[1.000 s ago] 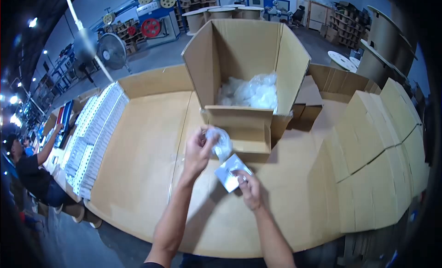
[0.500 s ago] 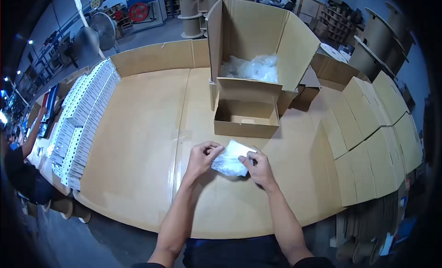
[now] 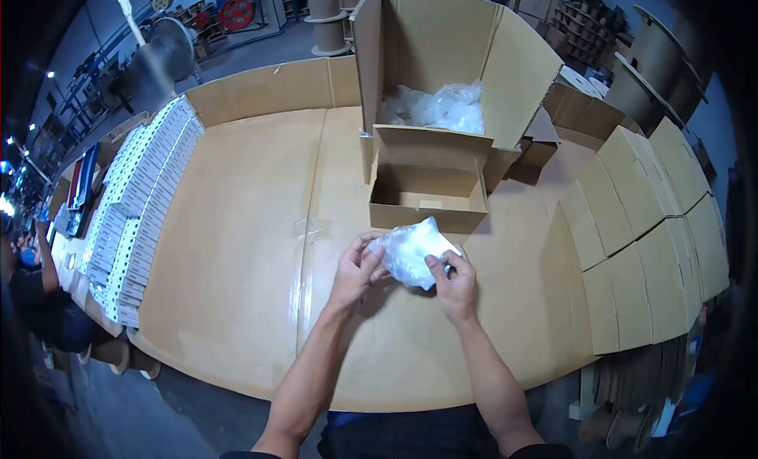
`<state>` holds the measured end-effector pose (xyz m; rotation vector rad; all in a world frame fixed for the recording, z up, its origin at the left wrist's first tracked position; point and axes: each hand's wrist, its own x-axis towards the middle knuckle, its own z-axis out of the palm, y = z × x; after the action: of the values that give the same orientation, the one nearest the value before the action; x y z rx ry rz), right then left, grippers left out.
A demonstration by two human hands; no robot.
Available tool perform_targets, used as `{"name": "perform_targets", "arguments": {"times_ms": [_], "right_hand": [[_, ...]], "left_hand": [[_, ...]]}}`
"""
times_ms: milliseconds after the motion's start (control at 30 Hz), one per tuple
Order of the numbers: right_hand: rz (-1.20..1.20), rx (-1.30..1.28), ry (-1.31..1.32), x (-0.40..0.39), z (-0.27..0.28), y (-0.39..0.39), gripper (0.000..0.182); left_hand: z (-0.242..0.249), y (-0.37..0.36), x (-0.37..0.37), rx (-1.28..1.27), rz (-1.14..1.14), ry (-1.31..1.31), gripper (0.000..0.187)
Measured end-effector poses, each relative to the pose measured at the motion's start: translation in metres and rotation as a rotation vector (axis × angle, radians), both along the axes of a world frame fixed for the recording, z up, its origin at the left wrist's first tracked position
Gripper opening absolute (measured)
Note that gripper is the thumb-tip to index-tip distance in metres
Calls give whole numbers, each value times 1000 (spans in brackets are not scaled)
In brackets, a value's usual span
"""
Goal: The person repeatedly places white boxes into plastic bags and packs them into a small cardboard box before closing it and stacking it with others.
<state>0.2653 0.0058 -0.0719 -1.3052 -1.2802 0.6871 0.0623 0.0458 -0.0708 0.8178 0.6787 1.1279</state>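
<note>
A white item in clear plastic wrap [image 3: 412, 252] is between my two hands, above the cardboard-covered table. My left hand [image 3: 360, 271] is closed on its left edge, thumb and fingers pinching the plastic. On the right side, my right hand [image 3: 453, 284] grips the same item with the thumb on top. Just beyond it stands an open small brown box [image 3: 426, 220], and its visible inside shows no large item. Behind that, a tall open carton [image 3: 438, 37] holds crumpled clear plastic bags [image 3: 442, 108].
Rows of stacked small white boxes [image 3: 146, 198] line the table's left edge. Closed brown boxes [image 3: 643, 246] are stacked at the right. The cardboard table surface [image 3: 237, 222] has a low rim at the back. Another person's dark sleeve [image 3: 28, 289] shows at far left.
Both hands and the wrapped item have moved slightly right and forward, nearer the small box. The item is tilted differently. The whole view has shifted a little.
</note>
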Motion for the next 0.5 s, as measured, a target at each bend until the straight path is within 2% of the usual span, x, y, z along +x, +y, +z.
{"name": "perform_targets", "arguments": {"times_ms": [67,100,200,233,333,467,500], "right_hand": [[-188,42,-17,-17,0,-3,34],[-217,65,23,-23,2,-5,36],[-219,157,-109,-26,3,-5,37],[-173,161,-63,-25,2,-4,39],[-78,75,-134,-24,16,-13,42],[-45,129,-27,-17,13,-9,42],[26,25,-5,-12,14,-12,37]], "left_hand": [[13,-13,23,27,32,40,38],[26,-22,32,131,66,140,30],[7,-18,26,155,86,307,25],[10,-20,27,115,179,358,21],[2,-13,29,243,397,362,23],[10,-11,15,343,466,583,24],[9,-11,14,362,469,558,25]]}}
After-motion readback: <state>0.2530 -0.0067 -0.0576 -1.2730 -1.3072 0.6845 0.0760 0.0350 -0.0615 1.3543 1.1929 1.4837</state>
